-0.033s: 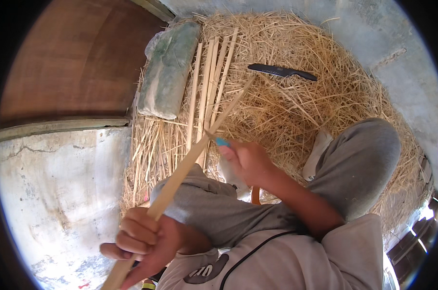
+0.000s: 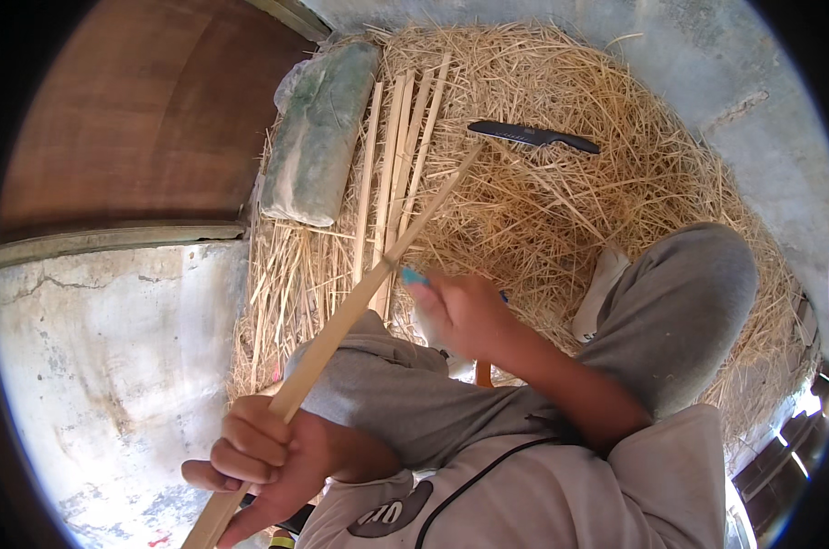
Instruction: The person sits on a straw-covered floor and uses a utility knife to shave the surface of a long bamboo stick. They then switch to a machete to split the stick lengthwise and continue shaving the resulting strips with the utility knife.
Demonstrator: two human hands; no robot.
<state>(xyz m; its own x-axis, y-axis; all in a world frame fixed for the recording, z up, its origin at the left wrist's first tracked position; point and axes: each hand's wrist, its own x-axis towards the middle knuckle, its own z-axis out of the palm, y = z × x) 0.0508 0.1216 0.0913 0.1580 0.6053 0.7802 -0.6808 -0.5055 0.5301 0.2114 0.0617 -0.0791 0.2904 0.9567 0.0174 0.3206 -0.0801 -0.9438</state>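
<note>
My left hand (image 2: 261, 457) is closed around the lower part of a long, pale bamboo strip (image 2: 330, 340). The strip slants up and to the right, from the lower left to its far tip beyond my other hand. A small knife with a blue handle (image 2: 414, 276) is gripped in my right hand (image 2: 469, 311). Its short blade lies against the strip around the middle; the fingers cover most of the handle. Under the strip's far half, several narrow bamboo strips (image 2: 402, 146) lie side by side on the shavings.
A black knife (image 2: 533, 135) lies on a thick bed of straw-coloured shavings (image 2: 543, 206). A greenish, plastic-wrapped slab (image 2: 316, 137) lies far left. A worn wall (image 2: 122, 357) and a brown panel (image 2: 149, 110) stand left. My bent legs (image 2: 680, 311) flank the work.
My right hand and the small knife have shifted slightly left and nearer to me along the strip. My left hand and the strip have moved a little left.
</note>
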